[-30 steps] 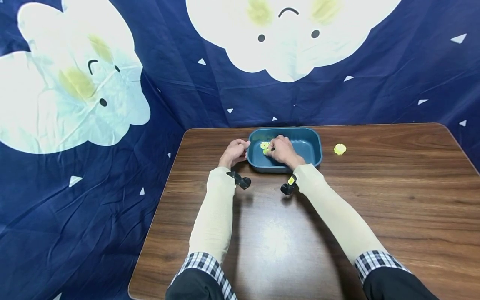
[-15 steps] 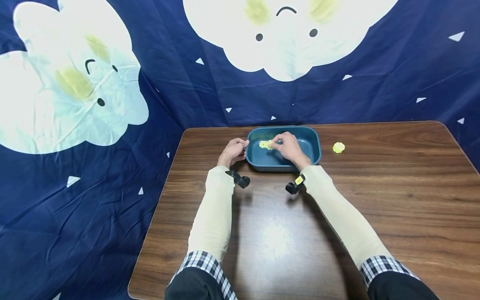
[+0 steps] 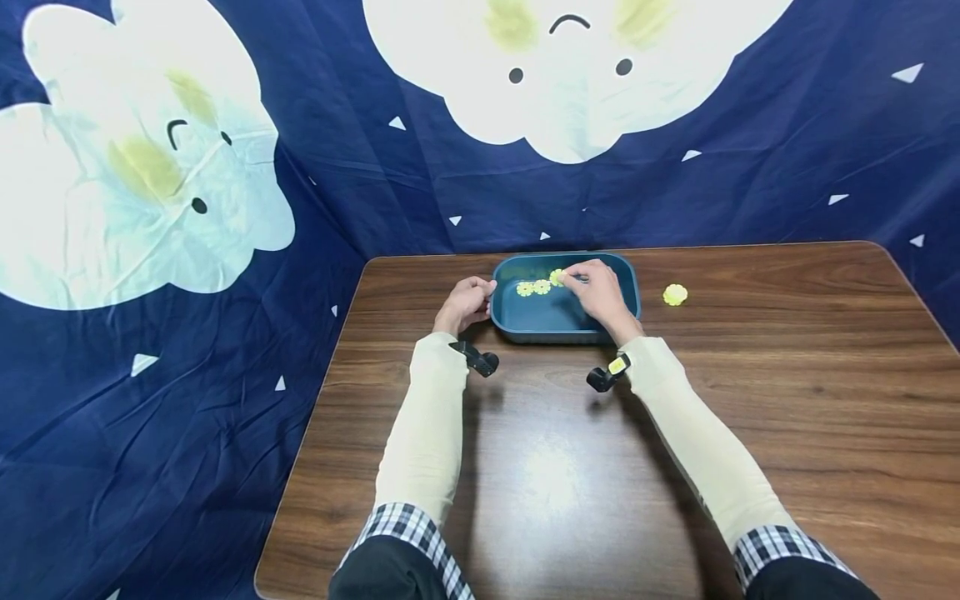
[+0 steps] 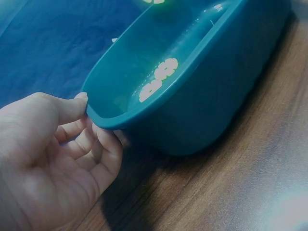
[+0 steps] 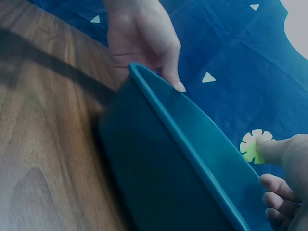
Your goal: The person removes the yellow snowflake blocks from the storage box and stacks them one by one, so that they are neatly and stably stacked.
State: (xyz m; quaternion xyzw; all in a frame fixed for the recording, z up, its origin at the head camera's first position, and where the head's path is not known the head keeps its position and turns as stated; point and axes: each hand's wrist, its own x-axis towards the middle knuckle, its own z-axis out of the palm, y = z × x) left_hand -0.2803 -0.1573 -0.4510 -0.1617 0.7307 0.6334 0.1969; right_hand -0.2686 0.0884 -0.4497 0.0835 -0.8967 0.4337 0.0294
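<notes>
A blue-green plastic basin [image 3: 536, 318] stands near the table's far edge. My left hand [image 3: 465, 305] grips its left end, the thumb on the rim and the other fingers curled below it outside, as the left wrist view shows. Above the basin, my right hand [image 3: 602, 298] pinches a yellow-green flower-shaped disc [image 5: 250, 146] with notched edges between thumb and fingers. Two similar flower-shaped pieces, one on the left [image 3: 524, 289] and one beside it [image 3: 542, 287], lie side by side on the basin floor.
Another yellow flower-shaped piece [image 3: 675, 294] lies on the wooden table [image 3: 787, 358], to the right of the basin. A dark blue cloth [image 3: 420, 200] with white clouds hangs behind and to the left of the table.
My right hand has moved right and lifted from the basin floor with a flower-shaped disc, uncovering the two pieces there. The left hand stays on the basin's rim.
</notes>
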